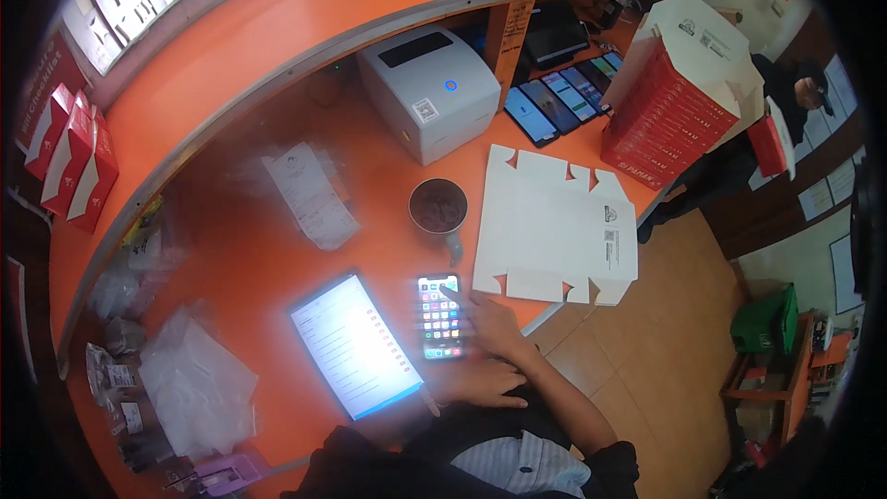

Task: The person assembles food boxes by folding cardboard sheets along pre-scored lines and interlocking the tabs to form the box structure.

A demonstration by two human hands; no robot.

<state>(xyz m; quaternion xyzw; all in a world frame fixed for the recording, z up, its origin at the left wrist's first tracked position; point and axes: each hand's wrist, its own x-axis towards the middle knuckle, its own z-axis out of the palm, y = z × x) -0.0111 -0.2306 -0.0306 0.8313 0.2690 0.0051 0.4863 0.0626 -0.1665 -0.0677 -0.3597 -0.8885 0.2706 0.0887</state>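
A phone [440, 316] with a lit screen of app icons lies on the orange counter. My right hand [492, 323] reaches over it from the right, its index finger extended onto the upper screen, holding nothing. My left hand [487, 383] rests below the phone at the counter's near edge, fingers stretched to the right under my right forearm, with nothing in it. A larger tablet [358, 346] with a bright list on its screen lies left of the phone. Just beyond the phone stands a dark-filled mug [439, 208], its handle towards me.
An unfolded white carton [554, 226] lies right of the mug, before a stack of red boxes [670, 102]. Behind are a label printer [430, 92] and several phones [554, 100]. Paper receipts [312, 194] and plastic bags [194, 383] lie left. A person [781, 102] stands far right.
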